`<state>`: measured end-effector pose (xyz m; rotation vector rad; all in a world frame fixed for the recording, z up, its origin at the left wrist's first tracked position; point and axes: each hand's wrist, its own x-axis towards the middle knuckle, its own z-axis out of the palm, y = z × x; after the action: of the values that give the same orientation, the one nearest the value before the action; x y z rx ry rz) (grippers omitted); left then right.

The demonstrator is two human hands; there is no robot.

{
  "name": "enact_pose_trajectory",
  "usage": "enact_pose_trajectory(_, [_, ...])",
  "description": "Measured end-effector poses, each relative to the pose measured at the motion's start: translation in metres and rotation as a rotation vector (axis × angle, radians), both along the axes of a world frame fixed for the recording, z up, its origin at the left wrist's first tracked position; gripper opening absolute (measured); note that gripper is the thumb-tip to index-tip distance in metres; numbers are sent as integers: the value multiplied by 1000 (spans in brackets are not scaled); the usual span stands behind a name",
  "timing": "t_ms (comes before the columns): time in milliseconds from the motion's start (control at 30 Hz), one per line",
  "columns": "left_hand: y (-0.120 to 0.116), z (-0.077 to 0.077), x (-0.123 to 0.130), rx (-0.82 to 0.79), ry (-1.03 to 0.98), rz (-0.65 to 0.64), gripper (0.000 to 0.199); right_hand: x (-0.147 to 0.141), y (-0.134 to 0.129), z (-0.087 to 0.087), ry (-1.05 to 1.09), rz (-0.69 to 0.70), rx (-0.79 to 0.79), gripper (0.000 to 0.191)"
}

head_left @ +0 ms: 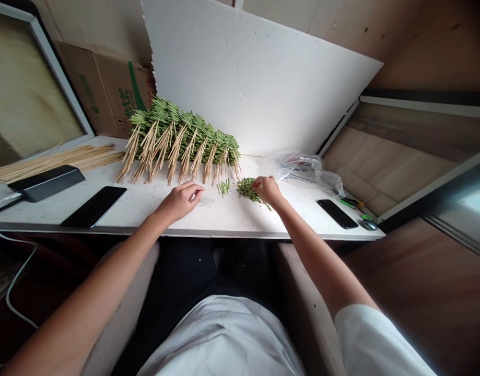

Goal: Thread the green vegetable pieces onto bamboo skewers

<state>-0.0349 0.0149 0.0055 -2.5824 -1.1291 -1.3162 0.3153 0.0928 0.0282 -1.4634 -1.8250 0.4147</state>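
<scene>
Over the white table, my left hand has its thumb and finger pressed together in a pinch; what it holds, if anything, is too small to make out. My right hand reaches into a small heap of cut green bean pieces, fingers closed at its edge, and their tips are partly hidden. Between the hands lies a short row of green pieces, side by side. Behind them, a large stack of skewered green beans rests with bare wooden stick ends pointing towards me.
Loose wooden skewers lie at the left, behind a dark box-shaped device and a black phone. Another phone is at the right, near a mouse. Clear plastic bags sit before a white board.
</scene>
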Motion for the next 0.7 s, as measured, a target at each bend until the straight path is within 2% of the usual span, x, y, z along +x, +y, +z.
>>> enact_pose_trajectory(67, [0, 1, 0, 4, -6, 1, 19, 4, -7, 3, 53, -18, 10, 9])
enact_pose_trajectory(100, [0, 1, 1, 8, -12, 1, 19, 6, -11, 4, 124, -13, 6, 12])
enact_pose_trajectory(233, [-2, 3, 4, 16, -47, -9, 18, 7, -36, 4, 561, 66, -111, 44])
enact_pose_trajectory(333, [-5, 5, 9, 23, -74, -25, 17, 6, -57, 1, 763, 176, -245, 49])
enact_pose_trajectory(433, [-11, 9, 14, 35, -87, -42, 16, 5, -73, 0, 905, 305, -352, 41])
enact_pose_trajectory(533, [-16, 12, 20, 44, -104, -59, 15, 4, -81, -2, 1031, 383, -395, 36])
enact_pose_trajectory(600, [-18, 13, 23, 47, -112, -65, 15, 1, -83, -3, 1060, 410, -375, 36])
enact_pose_trajectory(700, [-20, 14, 26, 49, -107, -75, 14, -4, -86, -2, 1035, 381, -332, 39])
